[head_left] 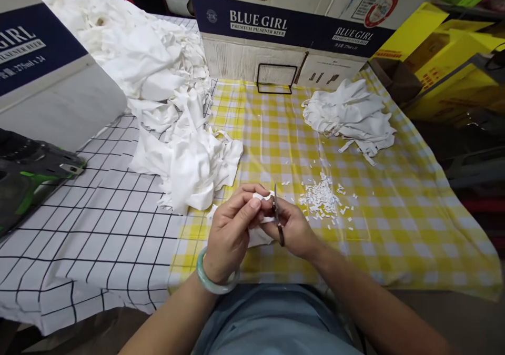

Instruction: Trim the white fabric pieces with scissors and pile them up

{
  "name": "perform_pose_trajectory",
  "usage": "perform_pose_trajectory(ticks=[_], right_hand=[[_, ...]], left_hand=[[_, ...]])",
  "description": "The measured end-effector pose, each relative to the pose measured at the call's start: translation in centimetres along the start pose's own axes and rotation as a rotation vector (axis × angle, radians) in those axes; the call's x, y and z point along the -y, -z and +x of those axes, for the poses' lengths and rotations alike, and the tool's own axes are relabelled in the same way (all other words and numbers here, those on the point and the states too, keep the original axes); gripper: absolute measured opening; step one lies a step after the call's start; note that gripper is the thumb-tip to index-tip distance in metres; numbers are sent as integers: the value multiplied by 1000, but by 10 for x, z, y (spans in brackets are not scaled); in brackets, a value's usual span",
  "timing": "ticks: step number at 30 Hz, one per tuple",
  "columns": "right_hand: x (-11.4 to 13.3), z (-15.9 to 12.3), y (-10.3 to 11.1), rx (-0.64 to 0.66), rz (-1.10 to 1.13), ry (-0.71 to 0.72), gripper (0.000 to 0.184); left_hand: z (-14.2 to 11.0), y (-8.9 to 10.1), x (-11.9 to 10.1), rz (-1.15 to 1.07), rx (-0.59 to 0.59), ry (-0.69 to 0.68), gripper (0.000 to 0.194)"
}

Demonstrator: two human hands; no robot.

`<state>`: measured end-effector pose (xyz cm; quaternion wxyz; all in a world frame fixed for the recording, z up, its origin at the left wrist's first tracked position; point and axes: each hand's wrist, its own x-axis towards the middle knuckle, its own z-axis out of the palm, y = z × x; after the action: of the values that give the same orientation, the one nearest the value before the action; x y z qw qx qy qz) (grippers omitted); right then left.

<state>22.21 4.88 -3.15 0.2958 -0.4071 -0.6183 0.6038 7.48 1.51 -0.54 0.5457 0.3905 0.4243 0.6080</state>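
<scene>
My left hand [236, 223] is closed, pinching a piece of white fabric [260, 237] between thumb and fingers; a jade-green bangle circles that wrist. Beside it, my right hand [294, 227] is wrapped round a small pair of scissors [276, 208] whose blades point away from me, close to my left fingertips. Part of the fabric hangs below my hands, and its far edge is hidden behind the fingers. To the right of my hands lies a scatter of tiny white clippings [321, 197].
A large heap of white cloth pieces [189, 160] runs from the table's middle to the back left. A smaller white pile [351, 115] lies at the right. Cardboard boxes [244, 55] wall the back, with a black wire stand [276, 79] before them. A dark bag [31, 171] sits left.
</scene>
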Motion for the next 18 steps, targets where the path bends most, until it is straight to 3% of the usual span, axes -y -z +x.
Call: perform_pose_trajectory(ticks=[4, 7, 12, 18], right_hand=[[16, -12, 27, -46, -491, 147, 36], [24, -16, 40, 4, -693, 194, 41], [23, -18, 42, 29, -803, 149, 46], [18, -19, 43, -4, -834, 162, 48]], left_hand=[[-3, -5, 15, 133, -47, 29, 24], [-6, -8, 20, 222, -15, -6, 24], [-6, -14, 23, 429, 8, -129, 27], [-5, -17, 26, 497, 81, -190, 27]])
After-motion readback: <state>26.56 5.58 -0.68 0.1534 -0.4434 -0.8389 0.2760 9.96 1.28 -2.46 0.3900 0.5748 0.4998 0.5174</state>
